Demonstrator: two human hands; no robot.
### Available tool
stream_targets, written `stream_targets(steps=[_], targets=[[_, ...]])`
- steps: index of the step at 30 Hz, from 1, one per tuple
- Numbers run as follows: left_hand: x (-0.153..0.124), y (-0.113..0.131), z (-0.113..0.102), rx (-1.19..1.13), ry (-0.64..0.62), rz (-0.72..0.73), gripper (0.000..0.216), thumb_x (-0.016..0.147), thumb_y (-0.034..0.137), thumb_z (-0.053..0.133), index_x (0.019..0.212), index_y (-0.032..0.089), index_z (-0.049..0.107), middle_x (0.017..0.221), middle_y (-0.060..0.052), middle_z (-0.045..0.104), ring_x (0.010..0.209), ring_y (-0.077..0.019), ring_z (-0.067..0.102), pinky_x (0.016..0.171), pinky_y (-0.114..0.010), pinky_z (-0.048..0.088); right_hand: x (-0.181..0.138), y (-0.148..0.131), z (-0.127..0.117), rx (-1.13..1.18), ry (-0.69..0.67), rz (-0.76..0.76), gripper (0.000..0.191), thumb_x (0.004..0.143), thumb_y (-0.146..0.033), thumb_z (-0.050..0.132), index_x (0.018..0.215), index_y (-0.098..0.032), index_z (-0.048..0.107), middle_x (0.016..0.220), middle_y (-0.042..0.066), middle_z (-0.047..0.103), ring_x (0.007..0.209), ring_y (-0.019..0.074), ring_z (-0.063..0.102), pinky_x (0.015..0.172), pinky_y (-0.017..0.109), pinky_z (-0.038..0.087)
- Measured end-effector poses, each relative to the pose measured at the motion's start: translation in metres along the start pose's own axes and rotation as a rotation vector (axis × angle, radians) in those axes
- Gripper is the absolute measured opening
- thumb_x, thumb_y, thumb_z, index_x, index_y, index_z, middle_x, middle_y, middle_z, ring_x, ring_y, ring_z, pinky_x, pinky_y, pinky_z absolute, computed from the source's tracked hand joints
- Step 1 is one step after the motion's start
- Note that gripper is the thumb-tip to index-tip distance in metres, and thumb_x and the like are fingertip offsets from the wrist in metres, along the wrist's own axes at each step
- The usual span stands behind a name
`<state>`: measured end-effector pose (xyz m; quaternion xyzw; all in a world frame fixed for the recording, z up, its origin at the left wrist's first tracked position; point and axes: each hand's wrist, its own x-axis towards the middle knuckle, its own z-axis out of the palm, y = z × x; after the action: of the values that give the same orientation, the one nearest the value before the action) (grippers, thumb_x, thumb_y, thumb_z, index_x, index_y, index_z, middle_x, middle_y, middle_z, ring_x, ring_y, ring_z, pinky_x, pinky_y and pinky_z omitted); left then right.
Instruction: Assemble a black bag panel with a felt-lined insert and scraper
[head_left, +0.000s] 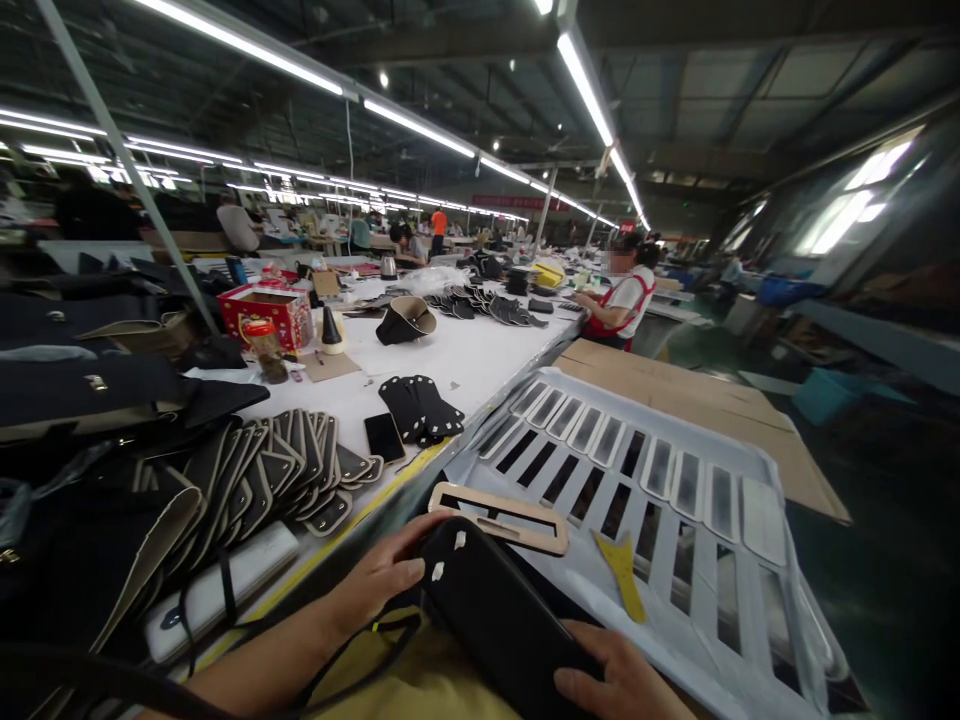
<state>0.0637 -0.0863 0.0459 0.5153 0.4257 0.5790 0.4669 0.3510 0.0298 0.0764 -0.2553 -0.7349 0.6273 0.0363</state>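
Both my hands hold a black leather panel (501, 612) low in the head view. My left hand (384, 573) grips its upper left edge, thumb on the face beside two small white marks. My right hand (619, 680) holds its lower right end. Just beyond the panel lies a tan slotted template (501, 515) and a yellow flat tool (621, 572), both on a white slotted tray (660, 520). A black strap (360, 640) loops under my left wrist.
A long white worktable (465, 365) runs away on the left, carrying fanned stacks of black pieces (289, 470), a phone (384, 437), a red box (268, 312) and black bags (90, 400). Cardboard sheets (675, 390) lie beyond the tray. A person in a red vest (624, 300) works farther down.
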Motion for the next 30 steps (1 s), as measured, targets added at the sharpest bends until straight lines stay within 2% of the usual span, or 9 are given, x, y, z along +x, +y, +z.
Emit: stream_targets(steps=[3, 8, 10, 13, 15, 18, 23, 26, 30], targets=[[0.003, -0.010, 0.006, 0.194, 0.084, -0.030, 0.053, 0.081, 0.039, 0.060, 0.130, 0.024, 0.047, 0.132, -0.007, 0.050, 0.122, -0.0276, 0.044, 0.105, -0.040, 0.032, 0.008, 0.009, 0.001, -0.061, 0.000, 0.010, 0.033, 0.083, -0.038, 0.060, 0.108, -0.017, 0.065, 0.100, 0.004, 0.067, 0.087, 0.0219, 0.061, 0.075, 0.026, 0.049], [-0.004, -0.033, 0.009, 0.160, 0.087, -0.118, 0.051, 0.079, 0.039, 0.061, 0.126, 0.022, 0.051, 0.125, -0.007, 0.054, 0.114, -0.0262, 0.050, 0.099, -0.038, 0.039, 0.023, 0.027, 0.006, -0.341, 0.068, 0.018, 0.024, 0.085, -0.036, 0.055, 0.093, -0.017, 0.067, 0.087, 0.002, 0.068, 0.078, 0.0201, 0.062, 0.071, 0.026, 0.049], [-0.005, -0.037, 0.007, 0.177, 0.101, -0.116, 0.052, 0.079, 0.038, 0.061, 0.127, 0.022, 0.049, 0.125, -0.007, 0.051, 0.115, -0.0260, 0.048, 0.100, -0.038, 0.038, 0.030, 0.032, 0.008, -0.435, 0.091, -0.009, 0.029, 0.086, -0.038, 0.054, 0.105, -0.018, 0.064, 0.096, 0.004, 0.068, 0.086, 0.0215, 0.063, 0.078, 0.028, 0.049], [-0.002, -0.040, 0.002, 0.270, 0.107, -0.085, 0.053, 0.079, 0.036, 0.060, 0.129, 0.023, 0.047, 0.125, -0.007, 0.048, 0.115, -0.0251, 0.046, 0.101, -0.038, 0.035, 0.046, 0.034, 0.015, -0.581, 0.150, -0.087, 0.052, 0.087, -0.035, 0.053, 0.136, -0.022, 0.042, 0.124, 0.009, 0.057, 0.107, 0.0246, 0.057, 0.094, 0.036, 0.044], [0.001, -0.041, 0.001, 0.336, 0.092, -0.078, 0.051, 0.078, 0.035, 0.061, 0.126, 0.024, 0.049, 0.124, -0.007, 0.048, 0.115, -0.0252, 0.045, 0.102, -0.040, 0.034, 0.059, 0.032, 0.021, -0.676, 0.192, -0.136, 0.058, 0.086, -0.031, 0.053, 0.141, -0.024, 0.033, 0.132, 0.010, 0.050, 0.111, 0.0253, 0.055, 0.095, 0.040, 0.044], [0.005, -0.047, 0.002, 0.392, 0.097, -0.116, 0.049, 0.075, 0.031, 0.063, 0.122, 0.025, 0.052, 0.125, -0.006, 0.046, 0.119, -0.0255, 0.042, 0.105, -0.041, 0.031, 0.079, 0.028, 0.029, -0.741, 0.222, -0.185, 0.050, 0.086, -0.030, 0.055, 0.134, -0.024, 0.043, 0.132, 0.010, 0.048, 0.111, 0.0247, 0.054, 0.094, 0.039, 0.045], [0.008, -0.058, 0.005, 0.380, 0.172, -0.243, 0.040, 0.077, 0.029, 0.060, 0.117, 0.023, 0.058, 0.128, -0.007, 0.046, 0.122, -0.0249, 0.042, 0.107, -0.040, 0.029, 0.101, 0.027, 0.031, -0.670, 0.223, -0.127, 0.028, 0.088, -0.037, 0.054, 0.110, -0.020, 0.060, 0.110, 0.009, 0.062, 0.103, 0.0246, 0.056, 0.090, 0.037, 0.045], [0.012, -0.061, 0.002, 0.373, 0.152, -0.286, 0.039, 0.075, 0.027, 0.064, 0.114, 0.023, 0.062, 0.128, -0.008, 0.049, 0.121, -0.0245, 0.044, 0.106, -0.039, 0.031, 0.108, 0.032, 0.028, -0.610, 0.219, -0.122, 0.023, 0.089, -0.038, 0.054, 0.099, -0.020, 0.064, 0.102, 0.006, 0.064, 0.095, 0.0218, 0.059, 0.085, 0.032, 0.045], [0.016, -0.067, -0.007, 0.336, 0.136, -0.305, 0.038, 0.072, 0.029, 0.069, 0.110, 0.023, 0.065, 0.126, -0.007, 0.053, 0.118, -0.0238, 0.048, 0.105, -0.038, 0.032, 0.117, 0.035, 0.022, -0.548, 0.146, -0.124, 0.023, 0.091, -0.039, 0.051, 0.089, -0.021, 0.064, 0.090, 0.002, 0.065, 0.082, 0.0173, 0.060, 0.073, 0.027, 0.043]])
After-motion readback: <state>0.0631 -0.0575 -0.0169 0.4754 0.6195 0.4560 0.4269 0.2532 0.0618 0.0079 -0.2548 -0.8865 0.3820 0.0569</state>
